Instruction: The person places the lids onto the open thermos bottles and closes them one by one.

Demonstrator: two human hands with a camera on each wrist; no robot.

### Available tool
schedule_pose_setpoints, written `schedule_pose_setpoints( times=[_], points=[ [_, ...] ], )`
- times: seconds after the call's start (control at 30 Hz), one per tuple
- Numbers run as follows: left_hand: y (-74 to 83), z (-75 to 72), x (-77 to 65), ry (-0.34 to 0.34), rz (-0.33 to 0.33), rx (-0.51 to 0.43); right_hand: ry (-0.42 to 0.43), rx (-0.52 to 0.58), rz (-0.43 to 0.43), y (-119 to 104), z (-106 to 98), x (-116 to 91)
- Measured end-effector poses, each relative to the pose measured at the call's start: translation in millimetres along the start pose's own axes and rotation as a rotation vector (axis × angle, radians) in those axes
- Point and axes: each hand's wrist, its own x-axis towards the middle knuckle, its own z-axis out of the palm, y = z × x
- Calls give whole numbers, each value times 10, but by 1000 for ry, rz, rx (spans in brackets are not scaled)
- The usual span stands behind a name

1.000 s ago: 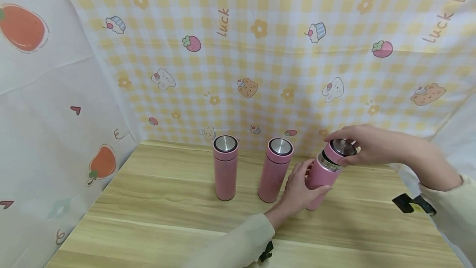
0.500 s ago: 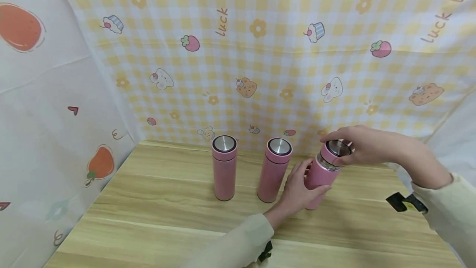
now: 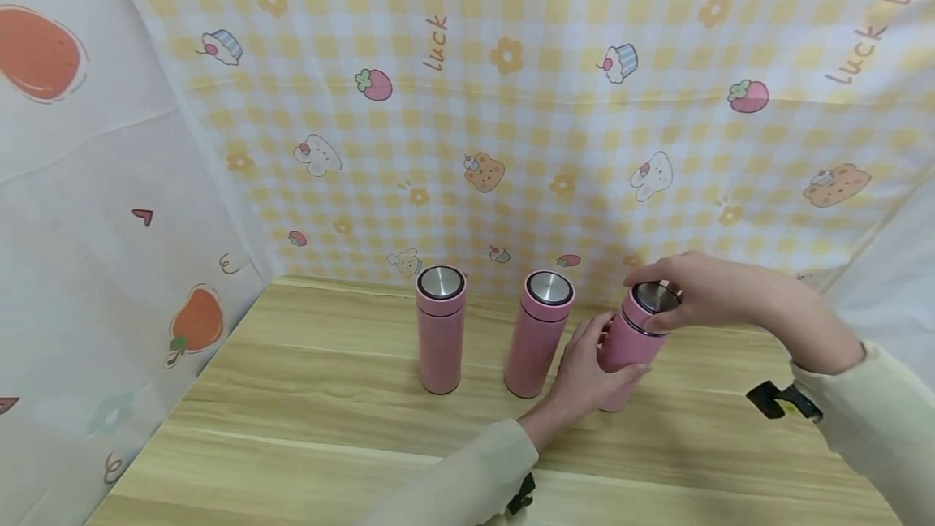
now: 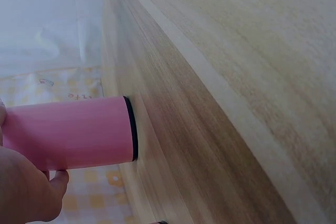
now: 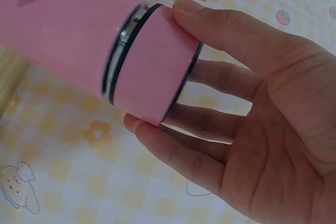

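Observation:
The rightmost pink thermos bottle (image 3: 626,349) stands on the table, and my left hand (image 3: 588,372) grips its body from the left. My right hand (image 3: 701,292) holds its pink lid (image 5: 155,64) by the rim, thumb on one side and fingertips on the other. In the right wrist view a narrow silver band of the bottle's neck (image 5: 125,34) shows between lid and body. The left wrist view has the bottle's black base ring (image 4: 131,128) resting on the wood. Two more pink thermos bottles, a middle one (image 3: 539,339) and a left one (image 3: 441,339), stand upright with lids on.
The wooden table (image 3: 292,412) meets a yellow checked cloth (image 3: 438,136) hanging behind the bottles. A white printed cloth (image 3: 88,266) hangs along the left side. The middle bottle stands close beside my left hand.
The lid has come down onto the bottle's neck and straightened, so the silver gap has narrowed. My right hand has moved slightly left and down with it; my left hand stays put.

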Motion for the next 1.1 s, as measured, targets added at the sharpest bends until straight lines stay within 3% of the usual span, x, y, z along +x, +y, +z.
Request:
schedule_pose_setpoints(
  times=[0.47,1.1],
  points=[
    [6,-4,-32,-1,-27,32,38,-60,-14,-6,94,41],
    [7,-3,-13,-11,5,35,58,-65,2,-32,85,21]
  ],
)
